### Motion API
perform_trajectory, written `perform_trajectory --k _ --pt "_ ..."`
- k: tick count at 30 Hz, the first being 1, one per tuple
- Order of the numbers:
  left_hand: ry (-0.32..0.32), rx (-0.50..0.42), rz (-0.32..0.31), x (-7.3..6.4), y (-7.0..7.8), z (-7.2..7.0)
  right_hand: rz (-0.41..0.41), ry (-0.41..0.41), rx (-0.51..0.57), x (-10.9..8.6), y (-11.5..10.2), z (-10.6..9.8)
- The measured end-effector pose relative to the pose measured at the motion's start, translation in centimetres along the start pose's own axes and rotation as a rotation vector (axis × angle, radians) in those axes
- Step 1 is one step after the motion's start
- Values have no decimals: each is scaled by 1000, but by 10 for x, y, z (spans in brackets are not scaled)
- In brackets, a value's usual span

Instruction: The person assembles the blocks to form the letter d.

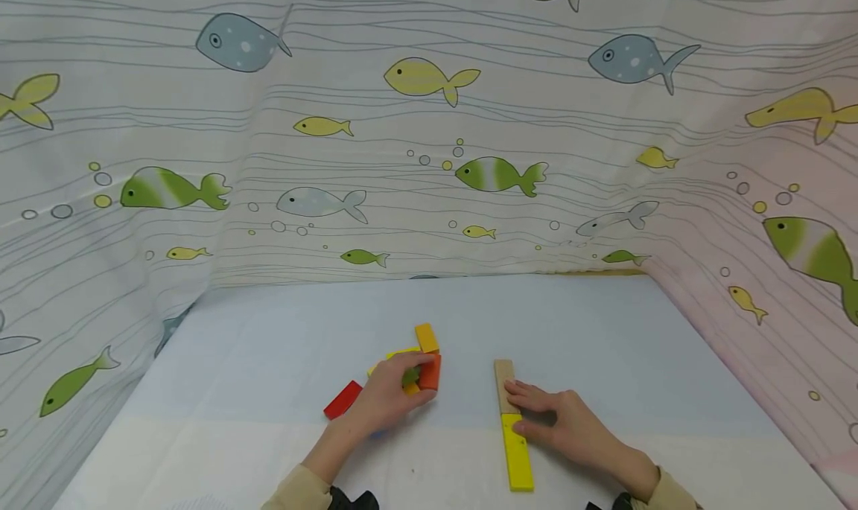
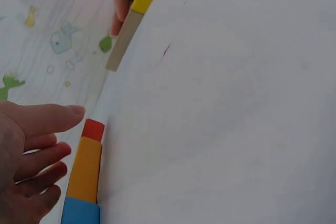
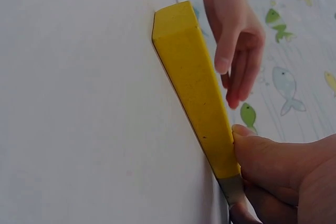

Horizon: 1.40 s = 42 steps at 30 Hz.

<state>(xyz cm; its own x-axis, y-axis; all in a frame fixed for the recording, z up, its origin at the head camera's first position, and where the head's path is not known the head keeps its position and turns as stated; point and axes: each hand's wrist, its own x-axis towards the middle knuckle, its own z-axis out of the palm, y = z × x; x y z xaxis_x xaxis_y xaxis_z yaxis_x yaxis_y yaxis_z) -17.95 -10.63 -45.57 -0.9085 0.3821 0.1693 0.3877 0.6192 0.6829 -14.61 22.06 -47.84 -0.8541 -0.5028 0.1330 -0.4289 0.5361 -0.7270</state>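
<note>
My left hand (image 1: 389, 392) is at a small cluster of coloured blocks, with thumb and fingers spread apart around an orange-red block (image 1: 432, 372). In the left wrist view its thumb is close to the end of a red block (image 2: 93, 129), and the fingers are loosely bent. An orange block (image 1: 427, 337) lies just beyond the hand. My right hand (image 1: 570, 424) rests against the right side of two blocks laid end to end, a plain wooden one (image 1: 504, 383) and a long yellow one (image 1: 518, 461). Its thumb touches the yellow block (image 3: 197, 103); the fingers lie along the wooden one.
Left of the left hand lies a red block (image 1: 343, 400). Partly hidden under that hand are yellow, green and blue pieces. The white table (image 1: 268, 331) is bordered by a fish-patterned cloth (image 1: 375, 145) at the back and sides.
</note>
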Motion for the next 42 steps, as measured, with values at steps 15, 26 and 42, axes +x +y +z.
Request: perform_trajectory --k 15,26,42 --pt "-25 4 -9 11 -10 0 3 4 6 0 1 1" --pt "-24 18 -43 11 -12 1 13 -4 9 -1 1 1" --pt "-33 18 -52 12 -13 2 8 -4 6 -1 1 0"
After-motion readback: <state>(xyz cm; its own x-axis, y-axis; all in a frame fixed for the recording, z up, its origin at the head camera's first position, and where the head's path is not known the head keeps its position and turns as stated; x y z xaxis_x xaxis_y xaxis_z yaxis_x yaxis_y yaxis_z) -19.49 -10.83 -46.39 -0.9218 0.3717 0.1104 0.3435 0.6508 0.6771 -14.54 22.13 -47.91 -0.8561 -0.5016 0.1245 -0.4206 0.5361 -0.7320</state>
